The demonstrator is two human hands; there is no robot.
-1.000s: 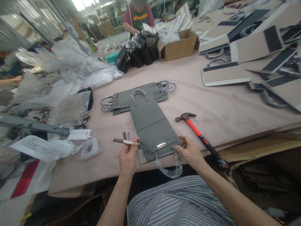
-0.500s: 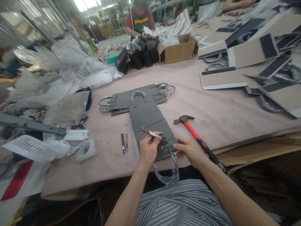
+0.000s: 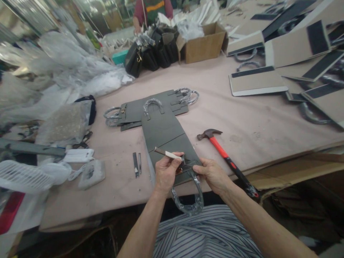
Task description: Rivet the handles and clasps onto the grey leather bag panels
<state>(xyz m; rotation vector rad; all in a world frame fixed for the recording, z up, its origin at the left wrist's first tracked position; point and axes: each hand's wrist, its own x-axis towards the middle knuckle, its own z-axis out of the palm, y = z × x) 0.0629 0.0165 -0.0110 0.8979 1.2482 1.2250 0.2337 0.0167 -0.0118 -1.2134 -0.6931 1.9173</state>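
A long dark-green bag panel (image 3: 163, 127) lies lengthwise in front of me, with a plastic-wrapped handle (image 3: 189, 208) hanging over the table's near edge. My left hand (image 3: 167, 172) pinches a slim tool (image 3: 160, 151) with a pale strip, just over the gold hardware on the panel. My right hand (image 3: 211, 173) has thumb and fingers closed on the panel's right edge near the handle's base. Under the panel's far end, more green panels (image 3: 131, 111) lie crosswise. A red-and-black hammer (image 3: 223, 152) rests to the right, and two small metal tools (image 3: 136, 165) lie left.
Black bags (image 3: 150, 53) and a cardboard box (image 3: 204, 44) stand at the back. Beige panels (image 3: 258, 81) are piled right. Plastic wrapping (image 3: 80, 68), a white fan (image 3: 29, 175) and a clear packet (image 3: 92, 174) are left. Across the table is a person (image 3: 153, 12).
The view has shifted slightly, moving the far objects up. My left hand's tool now sits lower and closer to the hardware, and the panel's near end looks slightly raised by my right hand.
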